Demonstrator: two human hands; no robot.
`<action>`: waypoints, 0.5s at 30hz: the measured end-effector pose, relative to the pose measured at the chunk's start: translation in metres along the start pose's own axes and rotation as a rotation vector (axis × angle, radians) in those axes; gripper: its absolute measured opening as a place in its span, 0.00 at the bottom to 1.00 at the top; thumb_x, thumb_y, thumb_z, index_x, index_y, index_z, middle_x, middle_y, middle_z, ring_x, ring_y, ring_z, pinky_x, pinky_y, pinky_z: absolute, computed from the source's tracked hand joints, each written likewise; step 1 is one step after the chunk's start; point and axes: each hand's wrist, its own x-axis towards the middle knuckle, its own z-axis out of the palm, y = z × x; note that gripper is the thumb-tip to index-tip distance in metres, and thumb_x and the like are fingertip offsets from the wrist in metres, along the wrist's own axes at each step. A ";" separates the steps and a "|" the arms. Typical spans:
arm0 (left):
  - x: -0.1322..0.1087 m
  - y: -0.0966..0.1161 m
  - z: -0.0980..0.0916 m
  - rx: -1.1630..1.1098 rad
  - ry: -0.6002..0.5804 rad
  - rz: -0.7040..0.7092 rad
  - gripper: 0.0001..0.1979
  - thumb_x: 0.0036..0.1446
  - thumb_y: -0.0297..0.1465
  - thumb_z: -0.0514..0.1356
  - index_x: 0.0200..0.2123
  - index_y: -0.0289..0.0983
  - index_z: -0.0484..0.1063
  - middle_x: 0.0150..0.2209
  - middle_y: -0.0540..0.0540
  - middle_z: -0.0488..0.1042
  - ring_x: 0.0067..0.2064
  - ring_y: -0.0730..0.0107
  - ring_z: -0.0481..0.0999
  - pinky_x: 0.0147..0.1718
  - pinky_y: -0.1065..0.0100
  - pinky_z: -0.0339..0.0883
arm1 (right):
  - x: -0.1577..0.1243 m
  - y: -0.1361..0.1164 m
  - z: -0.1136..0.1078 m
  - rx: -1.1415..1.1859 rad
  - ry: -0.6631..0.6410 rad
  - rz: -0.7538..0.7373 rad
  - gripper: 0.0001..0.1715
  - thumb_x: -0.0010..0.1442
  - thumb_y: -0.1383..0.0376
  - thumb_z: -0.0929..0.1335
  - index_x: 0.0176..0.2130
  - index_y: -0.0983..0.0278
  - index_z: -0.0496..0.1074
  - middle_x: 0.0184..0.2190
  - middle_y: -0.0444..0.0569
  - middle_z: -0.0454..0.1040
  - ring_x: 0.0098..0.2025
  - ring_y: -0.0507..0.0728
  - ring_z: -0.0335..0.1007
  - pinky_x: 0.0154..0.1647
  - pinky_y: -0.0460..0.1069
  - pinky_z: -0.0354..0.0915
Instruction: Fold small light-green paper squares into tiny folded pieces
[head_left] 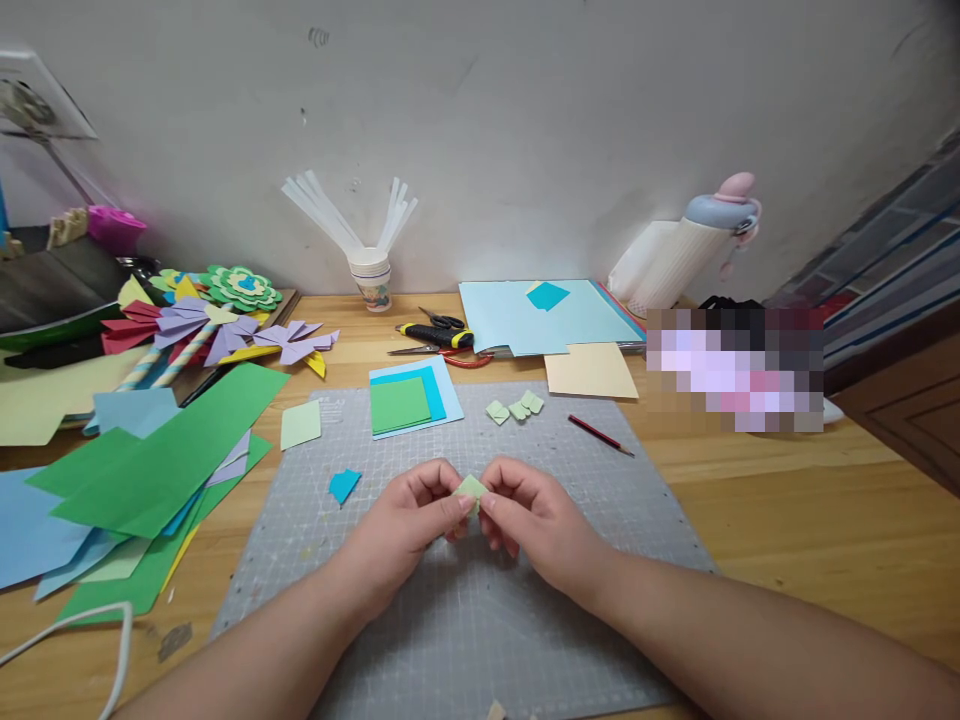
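Between both hands, above the middle of the grey cutting mat [420, 640], is a small light green piece of paper [471, 488]. My left hand [420, 510] pinches its left side between thumb and fingers, and my right hand [529, 515] pinches its right side. Beyond the hands lie several small folded light green paper pieces [517, 408]. A small blue paper piece [345, 486] rests left of my left hand. Farther back sits a stack of square sheets with a green one [399, 405] on top. A dark red pencil [600, 435] lies to the right.
Green and blue paper sheets [172, 460] are heaped at the left, beside folded paper flowers [225, 325]. Near the wall stand a paper cup [371, 280] holding white straws, a yellow-black cutter [435, 335], scissors [442, 318] and a bottle [705, 250]. A white cable [124, 640] curves at the lower left.
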 end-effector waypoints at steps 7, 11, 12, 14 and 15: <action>-0.002 0.004 0.006 0.138 -0.074 0.012 0.14 0.53 0.36 0.61 0.23 0.35 0.62 0.22 0.53 0.65 0.27 0.75 0.62 0.27 0.72 0.53 | 0.000 -0.001 0.000 -0.034 0.038 -0.015 0.08 0.56 0.67 0.64 0.25 0.63 0.61 0.19 0.38 0.60 0.21 0.47 0.57 0.21 0.43 0.55; -0.001 0.003 0.005 0.183 -0.020 0.014 0.13 0.55 0.37 0.59 0.24 0.35 0.63 0.21 0.53 0.64 0.27 0.74 0.62 0.29 0.71 0.54 | 0.001 0.000 -0.001 -0.032 0.052 0.004 0.08 0.57 0.65 0.64 0.26 0.63 0.61 0.20 0.38 0.61 0.21 0.48 0.58 0.20 0.43 0.54; -0.001 0.003 0.004 0.187 -0.015 0.018 0.13 0.56 0.37 0.58 0.24 0.36 0.63 0.21 0.53 0.64 0.27 0.74 0.63 0.29 0.71 0.54 | 0.001 0.000 -0.001 -0.025 0.046 0.007 0.08 0.57 0.65 0.64 0.26 0.63 0.61 0.20 0.38 0.62 0.21 0.48 0.58 0.20 0.43 0.54; -0.001 0.002 0.003 0.185 -0.013 0.023 0.14 0.56 0.38 0.58 0.24 0.36 0.62 0.22 0.53 0.64 0.28 0.73 0.64 0.30 0.70 0.55 | 0.001 0.000 -0.002 -0.004 0.024 0.009 0.09 0.59 0.63 0.63 0.27 0.63 0.62 0.20 0.39 0.62 0.21 0.48 0.58 0.21 0.43 0.54; -0.001 0.002 0.003 0.182 -0.011 0.023 0.14 0.56 0.38 0.58 0.24 0.36 0.62 0.22 0.52 0.65 0.28 0.72 0.65 0.30 0.70 0.55 | 0.001 -0.001 -0.002 0.007 0.014 0.010 0.11 0.60 0.62 0.62 0.27 0.63 0.62 0.19 0.39 0.62 0.21 0.48 0.58 0.21 0.43 0.55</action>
